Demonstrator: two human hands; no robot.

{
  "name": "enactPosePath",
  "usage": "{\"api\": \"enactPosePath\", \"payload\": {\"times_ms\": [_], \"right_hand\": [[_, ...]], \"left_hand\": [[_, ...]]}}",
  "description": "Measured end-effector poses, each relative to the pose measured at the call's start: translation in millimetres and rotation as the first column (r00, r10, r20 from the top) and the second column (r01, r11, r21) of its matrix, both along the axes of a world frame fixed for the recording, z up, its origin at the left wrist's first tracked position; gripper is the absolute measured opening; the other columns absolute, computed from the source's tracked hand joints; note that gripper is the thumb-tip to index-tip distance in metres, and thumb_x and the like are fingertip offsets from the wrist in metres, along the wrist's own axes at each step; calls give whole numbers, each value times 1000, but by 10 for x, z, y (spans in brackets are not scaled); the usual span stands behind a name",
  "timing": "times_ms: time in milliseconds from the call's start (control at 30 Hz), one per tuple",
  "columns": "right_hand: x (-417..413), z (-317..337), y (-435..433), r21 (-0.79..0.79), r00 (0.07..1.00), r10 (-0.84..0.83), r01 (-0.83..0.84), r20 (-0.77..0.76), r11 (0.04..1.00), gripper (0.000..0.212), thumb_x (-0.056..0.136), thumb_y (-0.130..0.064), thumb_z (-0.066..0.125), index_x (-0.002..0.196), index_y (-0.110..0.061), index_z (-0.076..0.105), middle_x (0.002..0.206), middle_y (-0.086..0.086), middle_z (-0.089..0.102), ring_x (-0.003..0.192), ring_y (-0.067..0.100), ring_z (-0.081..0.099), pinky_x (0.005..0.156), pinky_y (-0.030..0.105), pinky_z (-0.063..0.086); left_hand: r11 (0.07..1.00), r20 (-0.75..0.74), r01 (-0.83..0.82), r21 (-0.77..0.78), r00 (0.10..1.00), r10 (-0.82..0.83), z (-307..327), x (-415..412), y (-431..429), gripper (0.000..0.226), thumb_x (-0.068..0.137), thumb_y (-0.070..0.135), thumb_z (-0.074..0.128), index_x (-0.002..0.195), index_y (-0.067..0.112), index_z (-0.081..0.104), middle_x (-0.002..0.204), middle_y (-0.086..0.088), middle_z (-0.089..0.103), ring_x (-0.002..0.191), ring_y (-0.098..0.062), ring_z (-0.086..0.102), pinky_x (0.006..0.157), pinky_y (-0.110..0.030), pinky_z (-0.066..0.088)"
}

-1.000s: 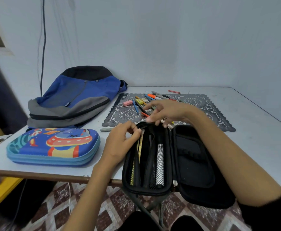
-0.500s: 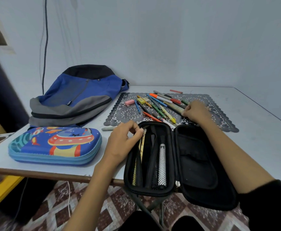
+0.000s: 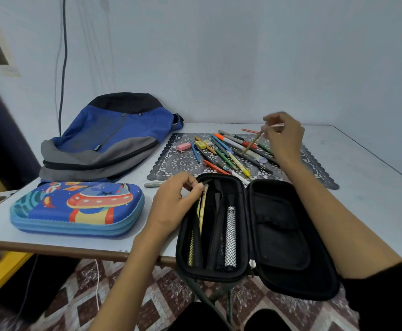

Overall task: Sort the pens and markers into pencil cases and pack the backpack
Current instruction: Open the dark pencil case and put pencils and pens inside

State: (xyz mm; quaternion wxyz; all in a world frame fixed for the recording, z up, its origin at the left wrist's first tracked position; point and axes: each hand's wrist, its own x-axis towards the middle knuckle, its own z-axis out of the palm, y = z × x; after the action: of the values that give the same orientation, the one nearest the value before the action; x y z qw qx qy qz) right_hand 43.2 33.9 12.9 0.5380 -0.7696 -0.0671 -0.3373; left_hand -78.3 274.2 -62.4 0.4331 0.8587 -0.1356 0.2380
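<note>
Head view: a tan pencil (image 3: pixel 252 142), newly lifted off the pile (image 3: pixel 228 155), is pinched by the right hand (image 3: pixel 284 139), seemingly bound for the black pencil case (image 3: pixel 279 237) gripped by the left hand (image 3: pixel 172 203).

Walls: pale blue-white wall (image 3: pixel 219 56), plain; corner at far right; dark cable (image 3: pixel 63 68) hanging down at left
Furniture: white table (image 3: pixel 367 192), brown front edge; dark crossed legs (image 3: pixel 215 295) beneath
Floor: tiles (image 3: pixel 80 297), maroon and white diamonds; yellow object (image 3: pixel 2 271) lower left
Light: soft, even; faint shadows
</note>
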Motion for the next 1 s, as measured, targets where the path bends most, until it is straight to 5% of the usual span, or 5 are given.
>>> {"api": "enactPosePath", "payload": {"times_ms": [200, 333, 567, 800, 1000], "right_hand": [[-283, 343, 238, 280, 941, 337, -313, -39, 908, 16, 80, 5, 70, 96, 0, 67, 86, 10, 68, 68, 20, 71, 64, 25, 59], [-451, 322, 416, 232, 707, 591, -546, -388, 805, 19, 77, 9, 71, 95, 5, 66, 91, 19, 69, 72, 23, 73, 66, 24, 59], [-625, 63, 604, 126, 408, 592, -741, -695, 660, 15, 78, 4, 73, 91, 9, 66, 77, 16, 71, 65, 19, 70, 61, 19, 57], [-631, 46, 670, -235, 492, 395, -806, -776, 544, 21, 71, -20, 85, 79, -5, 74, 71, 17, 64, 51, 14, 47, 46, 16, 35], [-601, 88, 613, -110, 439, 493, -819, -751, 563, 14, 87, -15, 70, 92, -2, 72, 68, 5, 68, 44, 7, 48, 42, 14, 36]], "left_hand": [[999, 11, 27, -42, 1000, -27, 3, 0, 0, 22, 83, 48, 50, 73, 28, 51, 105, 15, 63, 92, -7, 59, 65, -22, 37], [999, 0, 20, -47, 1000, -20, -8, 5, -4, 22, 82, 51, 48, 73, 31, 50, 107, 15, 64, 91, -5, 59, 64, -24, 37], [1000, 10, -1, -7, 1000, 1, -36, 35, 8, 27, 82, 54, 45, 78, 29, 53, 107, 16, 64, 89, -3, 57, 66, -25, 37], [1000, -1, 4, -21, 1000, -4, -19, 27, 2, 25, 80, 55, 46, 74, 31, 50, 107, 13, 65, 89, -4, 58, 66, -25, 36], [1000, -1, -4, -17, 1000, 4, -10, 19, -5, 26, 80, 55, 46, 76, 30, 53, 105, 16, 64, 89, -3, 58, 64, -24, 38]]}}
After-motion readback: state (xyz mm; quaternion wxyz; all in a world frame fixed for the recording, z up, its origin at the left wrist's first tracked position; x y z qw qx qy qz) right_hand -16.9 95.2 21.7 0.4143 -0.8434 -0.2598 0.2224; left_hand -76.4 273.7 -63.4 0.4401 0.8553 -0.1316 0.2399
